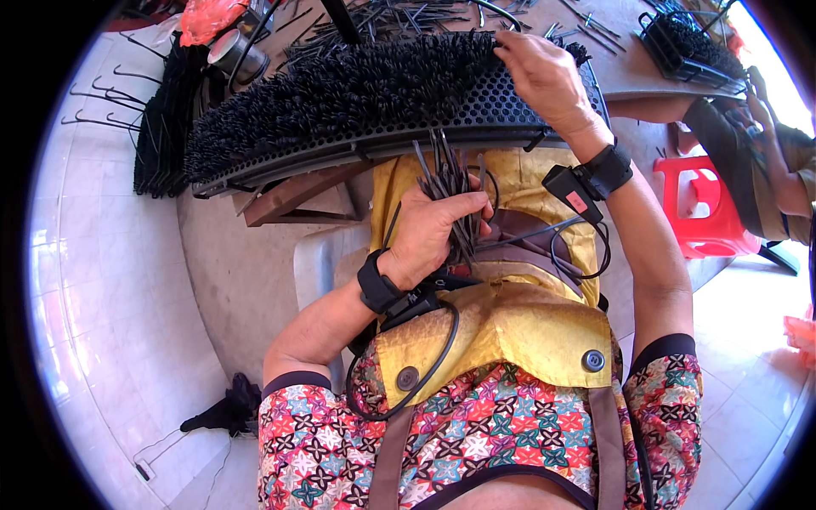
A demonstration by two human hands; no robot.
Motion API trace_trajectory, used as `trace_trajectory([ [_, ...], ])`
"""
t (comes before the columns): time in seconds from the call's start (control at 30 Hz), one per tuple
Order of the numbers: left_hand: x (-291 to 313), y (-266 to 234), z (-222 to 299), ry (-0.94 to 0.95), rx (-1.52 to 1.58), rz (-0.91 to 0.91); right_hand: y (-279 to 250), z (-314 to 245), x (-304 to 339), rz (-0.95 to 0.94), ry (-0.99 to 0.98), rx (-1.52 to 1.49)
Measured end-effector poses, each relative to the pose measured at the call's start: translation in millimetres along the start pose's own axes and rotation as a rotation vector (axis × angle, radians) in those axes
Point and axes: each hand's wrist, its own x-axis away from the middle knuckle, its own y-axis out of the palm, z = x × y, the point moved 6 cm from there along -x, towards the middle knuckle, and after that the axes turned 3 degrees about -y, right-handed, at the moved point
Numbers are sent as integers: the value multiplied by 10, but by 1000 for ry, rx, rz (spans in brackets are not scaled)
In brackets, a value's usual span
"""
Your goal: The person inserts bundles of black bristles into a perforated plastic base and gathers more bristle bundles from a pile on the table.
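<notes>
My left hand (427, 228) is wrapped round a bundle of thin black strips (448, 174), held upright in front of my yellow apron. In front of me lies a long black perforated rack (489, 106). Dense black strip loops (340, 89) cover its left and far parts, while bare holes show near the right end. Over that end is my right hand (541, 78), its fingertips pinched together at the edge of the loops. Whatever sits between those fingertips is too small or hidden to make out.
Loose black strips (408, 17) lie scattered on the table behind the rack. A metal can (235, 53) and red plastic bag (208, 19) stand far left, above hanging black pieces (166, 127). At right are a red stool (701, 208), another person's arm (795, 191) and a second black rack (693, 51).
</notes>
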Motion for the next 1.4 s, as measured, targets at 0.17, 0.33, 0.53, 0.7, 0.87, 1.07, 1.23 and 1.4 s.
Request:
trace_trajectory([
  [0.17,-33,3,-9,25,-9,-4,116,41,116,-378,179,79],
  [0.33,-4,-3,5,45,-21,-27,62,-505,482,-567,794,-669],
  [0.53,10,64,-65,8,-100,-108,-272,-235,530,-251,922,-668],
  [0.7,24,79,-292,-141,-155,-170,-538,158,142,176,526,-253],
  [0.87,18,55,-396,-221,-185,-212,-452,49,-48,191,258,94],
  [1.07,5,59,-405,-230,-191,-224,-163,44,-6,-35,-41,119],
  [1.23,1,52,-391,-265,-127,-192,90,82,74,-371,65,164],
  [1.4,8,97,-291,-214,-74,-209,-129,-239,353,-421,405,-186],
])
